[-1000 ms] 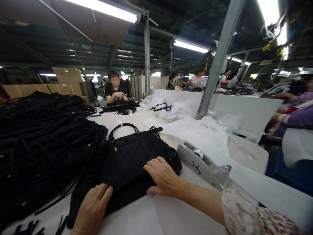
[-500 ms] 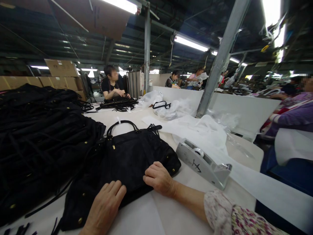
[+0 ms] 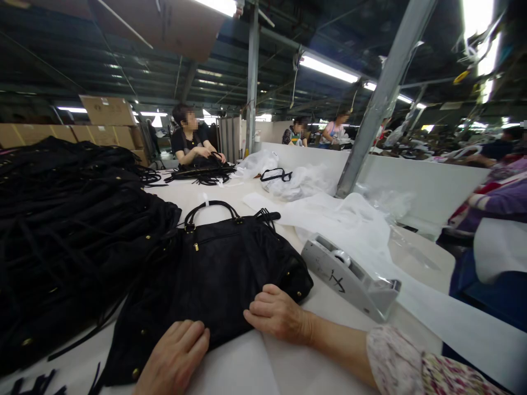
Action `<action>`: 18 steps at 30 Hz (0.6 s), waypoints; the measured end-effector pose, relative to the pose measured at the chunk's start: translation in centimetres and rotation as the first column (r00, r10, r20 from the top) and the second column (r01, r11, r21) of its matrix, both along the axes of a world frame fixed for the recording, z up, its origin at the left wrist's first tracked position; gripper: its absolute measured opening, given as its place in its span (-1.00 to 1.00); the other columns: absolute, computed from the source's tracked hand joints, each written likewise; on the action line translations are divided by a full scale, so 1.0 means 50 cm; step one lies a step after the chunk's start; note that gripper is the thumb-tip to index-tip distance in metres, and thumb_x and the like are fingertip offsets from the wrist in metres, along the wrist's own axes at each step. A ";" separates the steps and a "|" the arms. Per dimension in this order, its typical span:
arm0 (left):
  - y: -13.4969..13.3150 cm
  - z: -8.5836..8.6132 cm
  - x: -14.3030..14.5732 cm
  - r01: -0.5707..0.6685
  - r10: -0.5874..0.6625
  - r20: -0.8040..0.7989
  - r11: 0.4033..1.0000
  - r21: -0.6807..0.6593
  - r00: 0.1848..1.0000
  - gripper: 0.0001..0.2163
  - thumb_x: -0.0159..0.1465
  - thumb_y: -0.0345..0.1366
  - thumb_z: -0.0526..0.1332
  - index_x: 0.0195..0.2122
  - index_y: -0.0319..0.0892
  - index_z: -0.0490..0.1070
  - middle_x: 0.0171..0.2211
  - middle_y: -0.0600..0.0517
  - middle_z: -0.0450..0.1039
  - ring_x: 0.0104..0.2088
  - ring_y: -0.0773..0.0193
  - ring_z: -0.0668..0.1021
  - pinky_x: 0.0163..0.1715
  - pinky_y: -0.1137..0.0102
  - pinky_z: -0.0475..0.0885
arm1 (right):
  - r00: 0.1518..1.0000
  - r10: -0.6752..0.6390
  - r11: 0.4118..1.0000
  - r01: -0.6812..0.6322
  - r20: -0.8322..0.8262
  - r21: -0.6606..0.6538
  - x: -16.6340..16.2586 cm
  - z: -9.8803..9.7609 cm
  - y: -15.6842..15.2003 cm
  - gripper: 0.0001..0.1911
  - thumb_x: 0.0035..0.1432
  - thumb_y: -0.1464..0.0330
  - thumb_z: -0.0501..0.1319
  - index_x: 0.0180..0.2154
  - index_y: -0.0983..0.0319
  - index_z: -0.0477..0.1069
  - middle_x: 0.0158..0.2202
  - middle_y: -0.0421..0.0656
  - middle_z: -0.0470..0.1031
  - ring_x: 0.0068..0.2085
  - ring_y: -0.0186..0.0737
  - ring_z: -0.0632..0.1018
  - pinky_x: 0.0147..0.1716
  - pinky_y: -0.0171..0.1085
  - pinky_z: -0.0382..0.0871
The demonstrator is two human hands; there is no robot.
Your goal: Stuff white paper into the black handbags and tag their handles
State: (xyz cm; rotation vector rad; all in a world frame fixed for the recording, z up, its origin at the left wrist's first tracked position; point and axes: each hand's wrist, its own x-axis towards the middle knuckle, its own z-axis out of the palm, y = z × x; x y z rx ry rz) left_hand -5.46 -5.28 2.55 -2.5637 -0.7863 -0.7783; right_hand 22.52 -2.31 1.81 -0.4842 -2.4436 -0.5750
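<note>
While left hand (image 3: 175, 356) lies flat, right hand (image 3: 278, 315) curls on black handbag (image 3: 214, 274).

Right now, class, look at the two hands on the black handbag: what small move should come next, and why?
Probably press and smooth the black handbag flat: the left hand and right hand both rest on its near edge, and its soft body looks rumpled.

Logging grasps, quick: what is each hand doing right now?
Left hand: open, flat on the black handbag.
Right hand: curled on the handbag's edge; grip cannot be told.
</note>
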 end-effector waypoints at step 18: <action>0.099 0.063 0.189 -0.044 0.042 -0.011 0.981 -0.190 0.999 -0.72 0.37 -0.35 -0.01 -0.03 -0.15 0.45 -0.08 -0.04 0.52 -0.08 0.23 0.56 -0.08 0.33 0.52 | 0.975 -0.198 0.973 0.208 0.098 -0.102 0.006 -0.016 -0.058 -0.83 0.33 0.44 0.11 -0.06 0.27 0.37 -0.34 -0.18 0.40 -0.30 -0.23 0.39 -0.28 -0.17 0.18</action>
